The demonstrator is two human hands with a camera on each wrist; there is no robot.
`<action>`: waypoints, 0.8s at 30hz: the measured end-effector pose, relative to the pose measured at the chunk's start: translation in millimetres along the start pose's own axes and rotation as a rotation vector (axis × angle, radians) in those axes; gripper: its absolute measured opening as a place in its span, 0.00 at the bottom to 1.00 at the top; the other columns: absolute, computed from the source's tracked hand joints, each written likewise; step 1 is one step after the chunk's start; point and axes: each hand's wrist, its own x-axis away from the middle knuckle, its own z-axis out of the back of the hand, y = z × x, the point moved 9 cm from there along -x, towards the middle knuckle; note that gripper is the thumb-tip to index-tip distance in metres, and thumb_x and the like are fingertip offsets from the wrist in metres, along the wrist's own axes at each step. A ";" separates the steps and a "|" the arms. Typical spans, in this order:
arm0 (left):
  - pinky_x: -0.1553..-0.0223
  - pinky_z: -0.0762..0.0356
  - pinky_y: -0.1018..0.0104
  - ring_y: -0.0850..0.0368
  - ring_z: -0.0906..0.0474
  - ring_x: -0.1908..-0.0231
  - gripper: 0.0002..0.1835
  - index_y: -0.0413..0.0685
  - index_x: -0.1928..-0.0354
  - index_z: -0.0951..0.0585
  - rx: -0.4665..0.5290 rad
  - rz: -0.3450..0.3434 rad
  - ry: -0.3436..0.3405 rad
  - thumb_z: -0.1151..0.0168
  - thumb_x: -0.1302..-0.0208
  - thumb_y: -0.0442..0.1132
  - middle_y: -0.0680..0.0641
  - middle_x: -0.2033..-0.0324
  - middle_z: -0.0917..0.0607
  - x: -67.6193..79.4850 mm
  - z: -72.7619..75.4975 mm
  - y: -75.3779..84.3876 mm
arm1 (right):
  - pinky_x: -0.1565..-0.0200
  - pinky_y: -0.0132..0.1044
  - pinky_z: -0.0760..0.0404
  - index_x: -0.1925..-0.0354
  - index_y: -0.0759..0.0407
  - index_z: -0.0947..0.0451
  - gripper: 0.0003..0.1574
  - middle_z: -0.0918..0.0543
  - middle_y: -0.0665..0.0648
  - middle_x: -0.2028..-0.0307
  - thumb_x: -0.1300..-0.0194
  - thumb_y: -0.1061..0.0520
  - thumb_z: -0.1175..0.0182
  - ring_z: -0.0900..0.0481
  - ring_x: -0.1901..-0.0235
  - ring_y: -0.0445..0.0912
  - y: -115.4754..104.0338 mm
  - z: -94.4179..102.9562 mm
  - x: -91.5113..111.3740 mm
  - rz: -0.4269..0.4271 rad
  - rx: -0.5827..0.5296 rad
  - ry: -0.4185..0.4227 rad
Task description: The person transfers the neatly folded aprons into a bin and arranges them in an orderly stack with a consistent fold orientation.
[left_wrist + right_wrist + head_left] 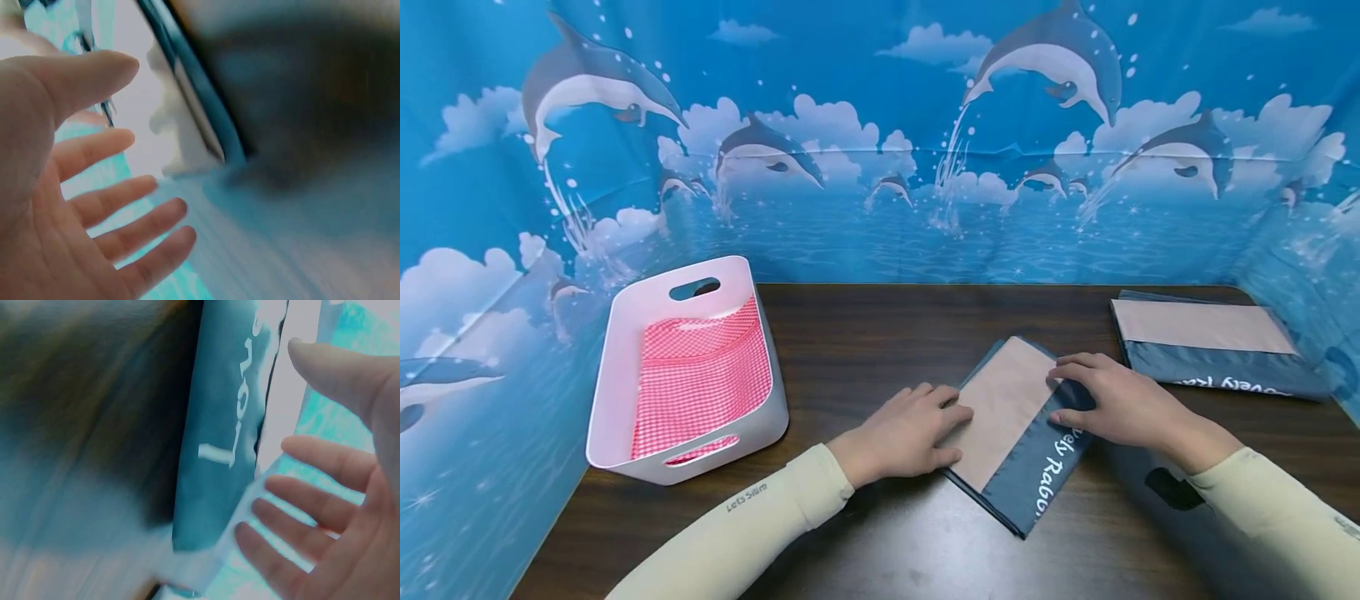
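Note:
A folded dark blue and beige cloth (1006, 408) lies aslant on the table, with white lettering along its blue band. At its left edge is my left hand (917, 427), fingertips over the beige part. My right hand (1108, 400) rests at the opposite edge, thumb spread from the fingers over the blue band. In the left wrist view the left hand (94, 181) has its fingers extended toward the layered edge of the cloth (194, 106). The right wrist view shows the right hand (337, 462) with spread fingers beside the lettered blue band (219, 437).
Over at the left stands a white plastic basket (778, 400) with handle slots, holding red-and-white checked cloth (703, 375). A second folded blue and beige cloth (1210, 329) lies at the right back of the dark wooden table (850, 333). A dolphin-print curtain (850, 225) hangs behind.

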 end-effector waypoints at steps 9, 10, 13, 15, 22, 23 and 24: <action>0.21 0.33 0.44 0.48 0.35 0.20 0.26 0.61 0.21 0.26 0.054 -0.029 -0.021 0.42 0.17 0.47 0.50 0.17 0.33 -10.5 -4.3 -10.4 | 0.45 0.68 0.15 0.39 0.62 0.14 0.41 0.19 0.74 0.35 0.39 0.37 0.22 0.18 0.39 0.69 14.2 -2.9 19.2 -0.051 0.080 0.015; 0.22 0.33 0.45 0.48 0.34 0.20 0.26 0.61 0.22 0.26 0.055 -0.024 -0.018 0.42 0.17 0.47 0.51 0.17 0.33 -9.0 -5.4 -11.2 | 0.44 0.68 0.15 0.39 0.62 0.14 0.40 0.19 0.74 0.35 0.39 0.37 0.22 0.18 0.38 0.69 12.9 -3.8 17.6 -0.041 0.080 0.021; 0.23 0.30 0.46 0.48 0.32 0.22 0.24 0.59 0.24 0.22 0.041 -0.022 0.010 0.41 0.18 0.47 0.49 0.19 0.30 -4.3 -7.3 -9.3 | 0.42 0.68 0.17 0.38 0.62 0.15 0.38 0.21 0.74 0.32 0.38 0.40 0.22 0.21 0.35 0.69 9.4 -5.9 12.5 -0.005 0.073 0.032; 0.28 0.25 0.49 0.49 0.27 0.26 0.22 0.57 0.28 0.19 -0.004 -0.038 0.039 0.40 0.19 0.47 0.47 0.23 0.26 -0.4 -8.0 -4.2 | 0.40 0.68 0.18 0.36 0.62 0.16 0.38 0.23 0.73 0.29 0.37 0.43 0.22 0.25 0.31 0.70 6.5 -7.9 7.8 0.023 0.062 0.030; 0.59 0.28 0.66 0.60 0.29 0.61 0.15 0.56 0.51 0.10 -0.178 -0.117 0.126 0.36 0.24 0.56 0.52 0.55 0.18 14.2 -7.4 21.5 | 0.32 0.69 0.25 0.32 0.60 0.18 0.34 0.31 0.71 0.22 0.34 0.55 0.24 0.37 0.22 0.71 -11.0 -14.0 -15.3 0.121 0.022 -0.014; 0.60 0.30 0.67 0.61 0.30 0.63 0.15 0.57 0.52 0.10 -0.192 -0.123 0.132 0.36 0.24 0.57 0.53 0.58 0.19 15.7 -7.1 24.5 | 0.32 0.70 0.26 0.31 0.59 0.19 0.34 0.32 0.71 0.21 0.33 0.56 0.24 0.38 0.21 0.71 -13.0 -14.8 -17.9 0.129 0.016 -0.023; 0.61 0.30 0.68 0.61 0.31 0.64 0.16 0.57 0.54 0.10 -0.200 -0.124 0.135 0.35 0.25 0.58 0.53 0.60 0.19 17.1 -7.0 26.6 | 0.31 0.70 0.26 0.31 0.59 0.19 0.34 0.33 0.71 0.21 0.33 0.58 0.24 0.39 0.21 0.71 -14.9 -15.6 -20.3 0.133 0.007 -0.032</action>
